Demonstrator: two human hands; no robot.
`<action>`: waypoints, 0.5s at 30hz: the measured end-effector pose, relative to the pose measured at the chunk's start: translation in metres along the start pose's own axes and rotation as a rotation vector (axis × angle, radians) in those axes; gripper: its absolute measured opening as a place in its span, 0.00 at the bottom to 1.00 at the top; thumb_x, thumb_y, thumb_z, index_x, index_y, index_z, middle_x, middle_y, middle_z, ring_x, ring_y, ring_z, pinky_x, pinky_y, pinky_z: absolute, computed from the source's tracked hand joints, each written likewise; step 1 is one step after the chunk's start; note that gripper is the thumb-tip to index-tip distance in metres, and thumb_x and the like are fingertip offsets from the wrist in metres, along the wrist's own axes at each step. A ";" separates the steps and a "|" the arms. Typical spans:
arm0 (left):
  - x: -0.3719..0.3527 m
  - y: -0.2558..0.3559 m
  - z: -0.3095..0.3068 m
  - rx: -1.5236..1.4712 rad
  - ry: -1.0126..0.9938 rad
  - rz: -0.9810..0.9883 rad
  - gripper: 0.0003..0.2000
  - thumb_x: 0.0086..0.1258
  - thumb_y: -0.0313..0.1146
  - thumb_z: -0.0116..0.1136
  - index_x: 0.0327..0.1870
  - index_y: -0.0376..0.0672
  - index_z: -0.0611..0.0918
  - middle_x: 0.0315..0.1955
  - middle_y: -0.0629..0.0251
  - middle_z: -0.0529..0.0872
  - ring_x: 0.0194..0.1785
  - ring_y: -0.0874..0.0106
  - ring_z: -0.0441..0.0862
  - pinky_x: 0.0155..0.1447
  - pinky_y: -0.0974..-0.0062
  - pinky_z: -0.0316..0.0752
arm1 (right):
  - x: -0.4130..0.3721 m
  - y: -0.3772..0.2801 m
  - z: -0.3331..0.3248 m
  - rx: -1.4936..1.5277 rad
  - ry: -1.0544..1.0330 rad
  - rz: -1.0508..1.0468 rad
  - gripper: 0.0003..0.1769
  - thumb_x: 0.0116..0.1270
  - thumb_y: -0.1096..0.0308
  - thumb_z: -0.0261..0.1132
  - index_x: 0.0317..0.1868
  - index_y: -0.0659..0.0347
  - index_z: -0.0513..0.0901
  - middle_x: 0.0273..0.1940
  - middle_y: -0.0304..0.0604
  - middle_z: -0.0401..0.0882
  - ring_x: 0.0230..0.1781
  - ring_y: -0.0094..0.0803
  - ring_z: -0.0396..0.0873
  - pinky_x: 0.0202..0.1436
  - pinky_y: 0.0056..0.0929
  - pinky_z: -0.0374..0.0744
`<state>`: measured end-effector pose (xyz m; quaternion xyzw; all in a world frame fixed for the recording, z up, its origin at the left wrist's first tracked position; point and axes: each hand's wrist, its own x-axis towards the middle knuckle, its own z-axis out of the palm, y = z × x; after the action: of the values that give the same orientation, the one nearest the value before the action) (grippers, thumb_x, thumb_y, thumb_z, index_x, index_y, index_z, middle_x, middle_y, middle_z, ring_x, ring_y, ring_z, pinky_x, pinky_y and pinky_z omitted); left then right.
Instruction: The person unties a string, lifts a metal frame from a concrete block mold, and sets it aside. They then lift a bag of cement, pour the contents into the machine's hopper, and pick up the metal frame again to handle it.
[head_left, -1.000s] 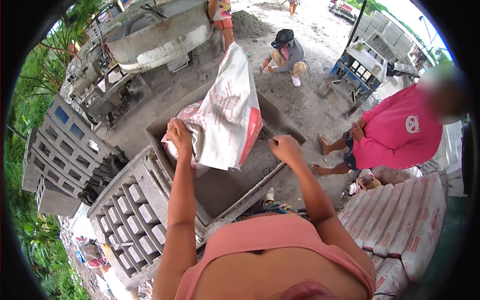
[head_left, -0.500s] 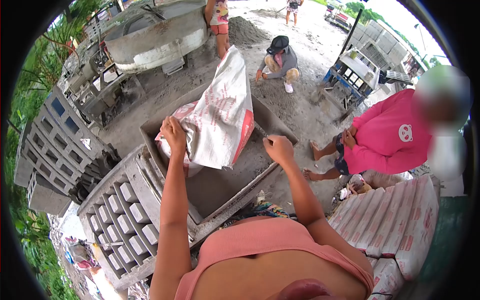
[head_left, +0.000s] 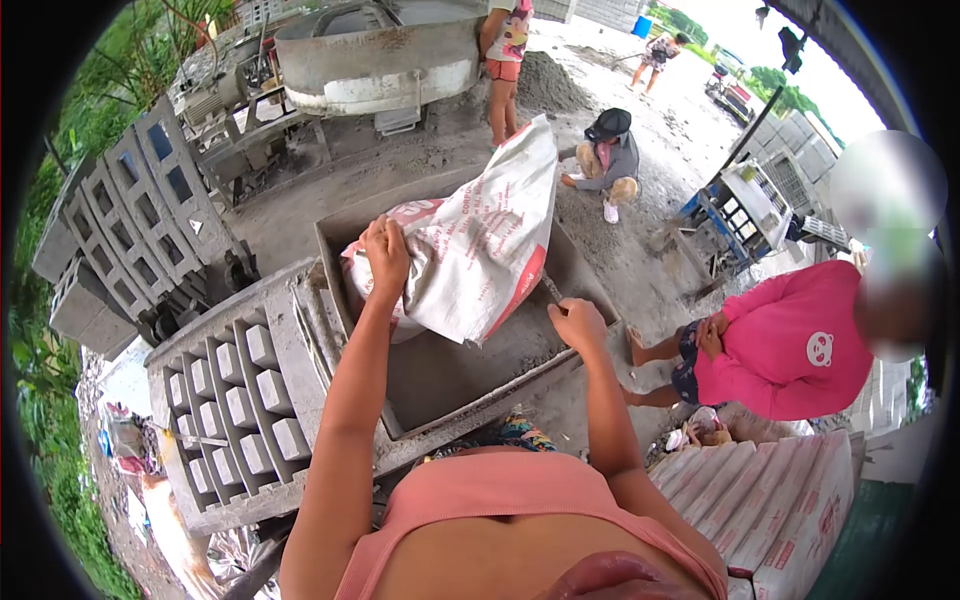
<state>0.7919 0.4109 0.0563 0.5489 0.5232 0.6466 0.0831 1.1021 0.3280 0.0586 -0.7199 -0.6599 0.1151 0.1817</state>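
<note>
Printed sack (head_left: 490, 245), white with red panels, is bunched inside a grey rectangular trough (head_left: 450, 380), just off the middle of the view toward twelve o'clock, its pointed top raised across the far rim. Around it, with the hours read from that middle, a large round basin (head_left: 390, 85) is set at eleven o'clock, and a slatted frame (head_left: 305, 370) carrying rows of grey blocks (head_left: 240, 407) is placed at eight, just beside the trough. Filled bags (head_left: 775, 500) with red lettering are stacked at four. A standing person in pink (head_left: 780, 350) is seen at three, and a second person (head_left: 622, 160) is crouched between one and two. Near ten o'clock the sack is gripped by the left hand (head_left: 388, 260), its fingers bent over the fabric. Between three and four, just beside the sack, the right hand (head_left: 580, 327) is curled into a loose fist; a narrow grey strip (head_left: 552, 291) is seen by its fingertips, but whether it is pinched there cannot be told.
</note>
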 end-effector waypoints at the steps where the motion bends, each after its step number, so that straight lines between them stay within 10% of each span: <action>1: 0.000 -0.001 -0.001 0.006 -0.015 -0.011 0.15 0.66 0.30 0.41 0.17 0.34 0.64 0.16 0.54 0.67 0.25 0.59 0.65 0.35 0.63 0.59 | -0.002 -0.001 -0.002 -0.010 -0.031 0.012 0.17 0.58 0.53 0.58 0.29 0.59 0.83 0.29 0.50 0.81 0.34 0.49 0.79 0.38 0.40 0.76; 15: 0.001 -0.012 0.004 -0.062 0.013 0.052 0.16 0.68 0.30 0.39 0.18 0.33 0.63 0.13 0.64 0.63 0.19 0.75 0.59 0.27 0.72 0.57 | -0.007 -0.003 0.001 -0.039 -0.032 0.006 0.17 0.59 0.54 0.58 0.32 0.59 0.83 0.31 0.53 0.80 0.35 0.50 0.79 0.41 0.42 0.76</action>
<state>0.7889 0.4194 0.0470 0.5554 0.4890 0.6678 0.0799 1.0982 0.3212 0.0587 -0.7233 -0.6626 0.1146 0.1568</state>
